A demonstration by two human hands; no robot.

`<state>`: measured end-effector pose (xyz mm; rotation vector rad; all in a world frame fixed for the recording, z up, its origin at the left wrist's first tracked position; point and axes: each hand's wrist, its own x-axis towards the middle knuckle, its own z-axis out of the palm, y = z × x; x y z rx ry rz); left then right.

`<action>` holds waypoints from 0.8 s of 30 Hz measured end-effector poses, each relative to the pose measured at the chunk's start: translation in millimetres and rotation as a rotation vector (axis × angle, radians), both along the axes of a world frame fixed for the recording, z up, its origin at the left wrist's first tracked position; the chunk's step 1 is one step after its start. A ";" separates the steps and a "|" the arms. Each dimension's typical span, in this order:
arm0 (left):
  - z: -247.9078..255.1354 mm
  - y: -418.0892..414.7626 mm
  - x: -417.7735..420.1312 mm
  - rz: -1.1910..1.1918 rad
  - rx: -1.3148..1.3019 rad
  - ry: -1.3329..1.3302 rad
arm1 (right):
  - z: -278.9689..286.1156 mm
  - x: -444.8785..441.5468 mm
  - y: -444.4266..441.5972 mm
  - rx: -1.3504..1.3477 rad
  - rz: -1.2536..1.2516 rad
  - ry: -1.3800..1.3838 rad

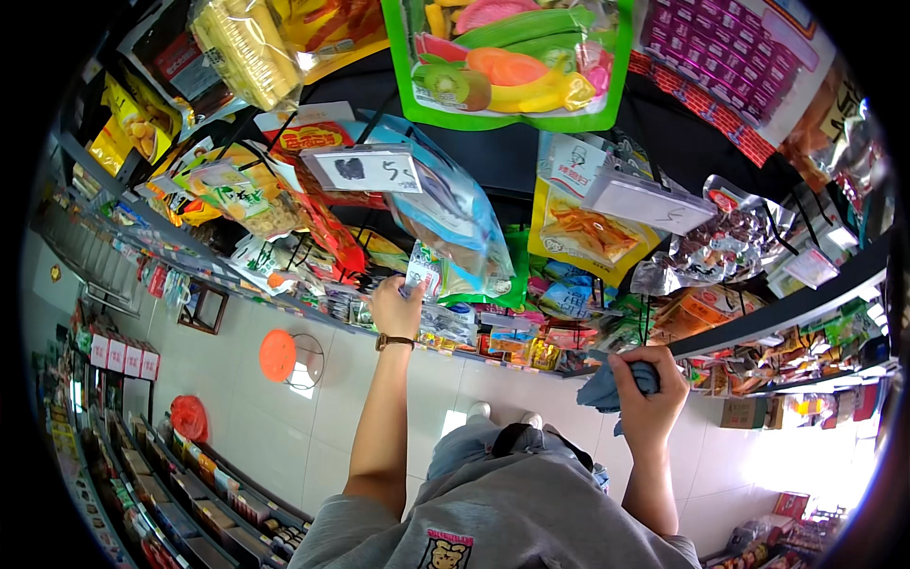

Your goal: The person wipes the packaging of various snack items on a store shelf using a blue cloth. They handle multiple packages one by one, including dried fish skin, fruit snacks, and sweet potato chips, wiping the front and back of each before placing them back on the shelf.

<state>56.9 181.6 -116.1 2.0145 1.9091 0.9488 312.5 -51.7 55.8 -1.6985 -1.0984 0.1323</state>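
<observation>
My left hand (396, 309), with a watch on its wrist, reaches to the hanging snack packs. Its thumb and fingers close on a small printed packet or tag (424, 276); I cannot tell which. Just beyond hangs a clear and blue plastic bag (455, 206), with a green-edged pack (517, 274) beside it. In my right hand (650, 391) is a bunched blue-grey cloth (604, 384), held below the dark shelf edge (789, 313). A yellow food pouch (593, 227) and a silver foil pouch (729, 238) hang above that hand.
Price-tag holders (362, 168) stick out on hooks. A large green-framed fruit-snack bag (512, 64) hangs high up. Behind me on the tiled floor stand an orange-topped stool (279, 355) and a red plastic bag (189, 418). Stocked shelves (192, 498) run along the lower left.
</observation>
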 end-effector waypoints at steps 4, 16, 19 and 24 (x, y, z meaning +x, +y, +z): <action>4.4 2.6 12.1 -0.044 -0.100 -0.093 | -2.5 -3.8 -13.3 -0.025 -0.058 0.058; 22.1 -0.7 21.2 -0.014 -0.062 -0.026 | -9.2 -10.2 -32.8 -0.021 -0.047 0.087; 17.1 8.3 20.1 -0.009 -0.153 -0.035 | -11.8 -11.1 -31.0 -0.031 -0.013 0.118; -5.3 17.3 17.9 0.010 -0.162 0.005 | -26.1 -7.8 0.8 -0.294 0.129 0.041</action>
